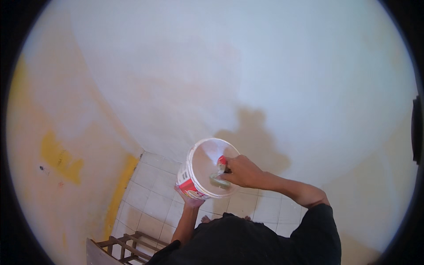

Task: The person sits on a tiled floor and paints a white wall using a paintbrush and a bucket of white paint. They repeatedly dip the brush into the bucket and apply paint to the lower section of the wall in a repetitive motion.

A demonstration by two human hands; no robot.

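Observation:
A white plastic paint bucket (191,170) with a red and white label is tilted in front of me, its round mouth facing up toward me. My left hand (190,198) supports it from below, at the lower left side. Inside the mouth, my right hand (243,171) is closed around a paintbrush (219,181) with a red handle end. The brush's pale, paint-smeared lower part lies close to the bucket's inner wall; whether it touches is unclear. The bucket's bottom and most of my left fingers are hidden.
Ahead stands a pale wall (168,88) with patchy paint and my shadow on it. The left wall (31,115) carries yellow patches. Below are whitish floor tiles (152,190) and, at the lower left, a brown slatted wooden frame (128,243). A dark object (416,130) sits at the right edge.

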